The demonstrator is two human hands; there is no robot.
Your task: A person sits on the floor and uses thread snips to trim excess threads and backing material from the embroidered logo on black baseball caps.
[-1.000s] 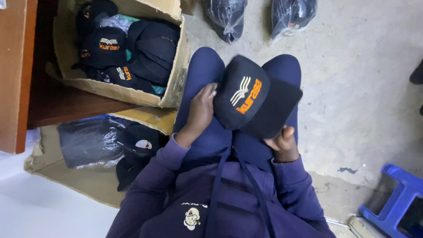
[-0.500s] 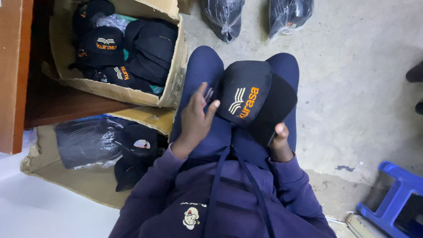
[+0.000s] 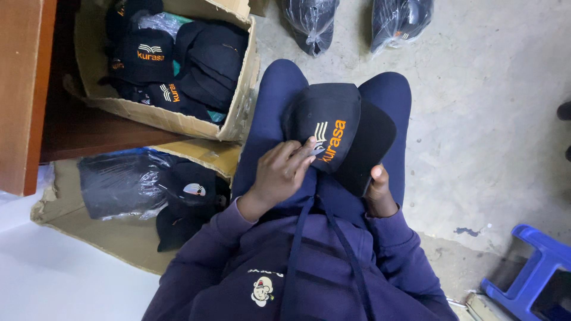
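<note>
While it lies across the person's lap, between the two thighs in dark blue trousers, the black cap (image 3: 333,128) shows its front panel to the camera: a rounded dark crown with orange embroidered lettering and a small white striped emblem beside it, and a flat black brim (image 3: 372,148) pointing toward the right side of the view. The fabric looks matte and smooth, with seams running up the crown.

The left hand (image 3: 279,175) rests on the near edge of the crown, fingers (image 3: 303,151) curled and their tips pressed against the embroidery; something thin may sit between fingertips and cloth, but it is too small to tell. The right hand (image 3: 377,190) has the brim in a loose pinch from beneath, thumb up against its edge, the other fingers hidden under the cap.

Just beside the left knee stands an open cardboard box (image 3: 238,113) packed with more black caps (image 3: 148,56) bearing the same orange and white stitching. Nearer the body, a flattened cardboard sheet (image 3: 119,238) on the floor carries a plastic-wrapped dark bundle (image 3: 119,184) and another black cap (image 3: 190,190). Two dark bags in clear plastic (image 3: 312,21) lie on the concrete floor (image 3: 488,119) beyond the knees, and a blue plastic stool (image 3: 535,273) stands well apart at the right.
</note>
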